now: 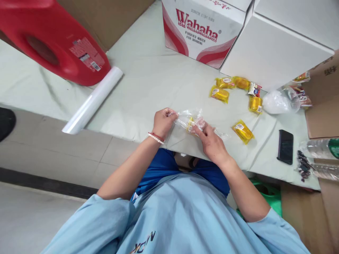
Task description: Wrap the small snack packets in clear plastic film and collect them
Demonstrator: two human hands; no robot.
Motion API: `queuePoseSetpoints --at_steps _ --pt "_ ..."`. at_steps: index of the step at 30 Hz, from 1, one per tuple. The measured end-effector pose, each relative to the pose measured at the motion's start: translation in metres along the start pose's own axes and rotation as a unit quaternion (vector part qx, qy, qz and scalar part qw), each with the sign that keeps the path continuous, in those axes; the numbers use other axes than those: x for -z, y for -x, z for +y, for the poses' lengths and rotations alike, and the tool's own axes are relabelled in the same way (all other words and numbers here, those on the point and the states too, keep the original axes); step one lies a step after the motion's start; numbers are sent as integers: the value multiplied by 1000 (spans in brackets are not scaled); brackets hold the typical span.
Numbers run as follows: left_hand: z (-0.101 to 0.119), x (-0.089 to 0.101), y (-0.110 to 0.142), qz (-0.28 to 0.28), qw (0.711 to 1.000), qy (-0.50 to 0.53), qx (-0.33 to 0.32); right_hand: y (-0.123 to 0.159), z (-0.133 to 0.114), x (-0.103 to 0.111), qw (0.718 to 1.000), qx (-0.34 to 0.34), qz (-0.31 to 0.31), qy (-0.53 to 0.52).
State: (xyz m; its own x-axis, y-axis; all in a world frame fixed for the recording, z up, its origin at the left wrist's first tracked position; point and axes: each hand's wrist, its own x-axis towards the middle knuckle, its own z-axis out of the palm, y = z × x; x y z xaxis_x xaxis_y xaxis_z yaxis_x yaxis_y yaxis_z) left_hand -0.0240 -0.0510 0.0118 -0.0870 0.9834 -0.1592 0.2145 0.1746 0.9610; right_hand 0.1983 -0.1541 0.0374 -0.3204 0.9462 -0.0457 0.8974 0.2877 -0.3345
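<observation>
My left hand [164, 121], with a red and a white bracelet at the wrist, pinches the left end of a crumpled sheet of clear plastic film [182, 120]. Inside the film shows a small yellow packet [190, 124]. My right hand [212, 143] is closed on the packet through the film, thumb and fingers at its right side. A loose tail of film trails past the right fingers. Just to the right lies a yellow wrapped snack [243, 132]. Further back are several more yellow snack packets [219, 94] and a small white-and-red packet [254, 89].
A white roll [92, 100] overhangs the front edge, beside a red jug [76, 53]. A Wahaha water carton [201, 31] and a white box [267, 46] stand behind. Rightward are a white plastic bundle [277, 101], a black phone [285, 146] and clear bottles [317, 148].
</observation>
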Motion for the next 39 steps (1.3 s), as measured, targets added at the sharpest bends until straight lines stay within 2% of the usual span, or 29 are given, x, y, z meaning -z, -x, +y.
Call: queuePoseSetpoints --at_steps 3,6,9,11,12,14,17,20,25,28,30,32,35,37,39 --pt "-3 10 4 -6 996 89 22 -3 -6 8 1000 5 -20 -5" --pt "2 12 3 -17 996 84 -6 -4 -10 14 999 0 -29 -18" --pt "16 5 9 34 991 -45 -119 -4 -12 14 999 -5 -30 -42" --pt "29 -5 20 62 961 -161 -218 -4 -13 13 997 -9 -26 -66" --pt "35 -11 27 55 942 -209 -257 -5 -13 13 996 -14 -18 -82" --pt "45 -26 40 6 912 -281 -301 -6 -13 12 993 -27 3 -113" --pt "49 -43 44 -57 901 -343 -258 -7 -12 10 993 -37 12 -114" --pt "42 -43 31 -51 924 -329 -187 -6 -8 6 997 -4 4 -77" --pt "21 -15 13 27 974 -194 -110 -4 -3 1 998 21 30 -56" --pt "7 1 13 36 987 -149 -43 -4 -1 1 999 19 32 -38" --pt "0 9 12 46 990 -132 -21 -5 0 2 999 24 33 -31" --pt "-5 15 5 72 990 -115 -38 -5 1 2 998 30 31 -36" --pt "-2 21 -17 106 984 -82 -117 -5 2 3 998 26 23 -54" --pt "7 21 -38 88 982 -56 -156 -5 2 3 998 20 16 -60" --pt "20 15 -57 30 989 -40 -142 -5 1 4 998 16 12 -63"
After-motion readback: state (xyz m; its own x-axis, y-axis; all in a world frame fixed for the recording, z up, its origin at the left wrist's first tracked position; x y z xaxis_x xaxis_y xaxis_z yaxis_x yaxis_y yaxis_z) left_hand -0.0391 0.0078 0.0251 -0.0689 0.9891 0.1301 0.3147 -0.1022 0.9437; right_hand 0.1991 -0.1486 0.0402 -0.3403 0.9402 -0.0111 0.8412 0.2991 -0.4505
